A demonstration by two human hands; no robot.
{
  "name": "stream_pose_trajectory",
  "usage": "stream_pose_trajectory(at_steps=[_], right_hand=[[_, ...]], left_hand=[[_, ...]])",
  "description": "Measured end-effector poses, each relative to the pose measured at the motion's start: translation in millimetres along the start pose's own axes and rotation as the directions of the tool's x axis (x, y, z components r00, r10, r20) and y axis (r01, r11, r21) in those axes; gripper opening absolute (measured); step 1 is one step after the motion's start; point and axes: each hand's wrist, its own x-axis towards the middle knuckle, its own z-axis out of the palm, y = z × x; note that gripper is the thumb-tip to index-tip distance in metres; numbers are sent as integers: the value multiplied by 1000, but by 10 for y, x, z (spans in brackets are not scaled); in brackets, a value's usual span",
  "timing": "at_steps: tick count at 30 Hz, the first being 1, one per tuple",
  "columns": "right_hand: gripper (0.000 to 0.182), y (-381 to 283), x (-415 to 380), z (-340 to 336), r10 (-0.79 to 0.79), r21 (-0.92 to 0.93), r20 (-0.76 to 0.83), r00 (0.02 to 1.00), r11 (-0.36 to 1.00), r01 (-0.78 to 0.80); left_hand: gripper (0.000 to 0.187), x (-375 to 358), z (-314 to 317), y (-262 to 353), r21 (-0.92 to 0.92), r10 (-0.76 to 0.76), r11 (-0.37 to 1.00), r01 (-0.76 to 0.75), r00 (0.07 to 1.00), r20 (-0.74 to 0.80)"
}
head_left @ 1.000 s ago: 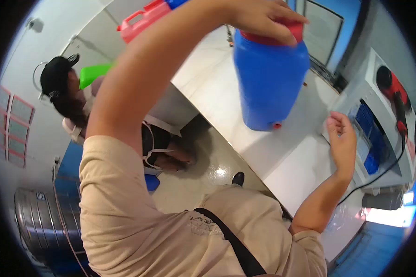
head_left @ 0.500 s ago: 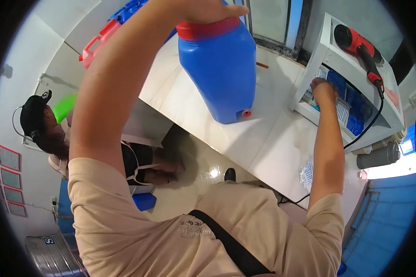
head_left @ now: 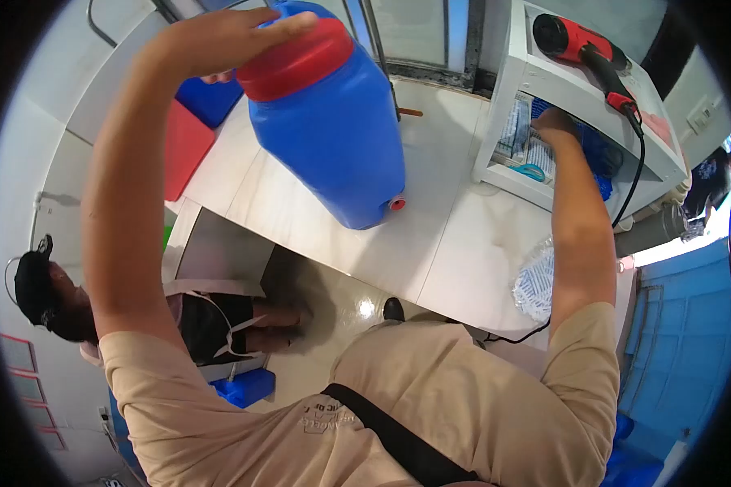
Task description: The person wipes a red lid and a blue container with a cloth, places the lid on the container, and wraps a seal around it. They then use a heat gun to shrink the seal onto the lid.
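Observation:
My left hand is over the top of a large blue plastic jug, its thumb and fingers spread around the red screw lid. The jug stands on the white tiled counter, with a small red-tipped spout low on its side. My right hand reaches into the open compartment of a white shelf unit, among blue-and-white printed packets. Its fingers are partly hidden there, so what they hold does not show. A turquoise ring-shaped item lies just below that hand.
A red-and-black heat gun lies on top of the shelf unit, its cord hanging down. A clear bag with blue print rests by my right forearm. At left, a person in a black cap is beside the counter. Red container stands behind my left arm.
The whole view has shifted, so jug and shelf appear further left. My right hand is further inside the compartment. My left hand stays on the lid, with more of the lid showing.

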Motion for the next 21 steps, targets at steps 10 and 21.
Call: stream_pose_trajectory(at_steps=[10, 21], right_hand=[[39, -741, -489, 12, 224, -6, 150, 963, 974, -225], [35, -757, -474, 215, -224, -213, 210, 952, 939, 268]], left_hand=[[82, -268, 193, -133, -163, 220, 912, -376, 785, -579], [96, -1665, 1623, 37, -807, 157, 391, -442, 896, -414]])
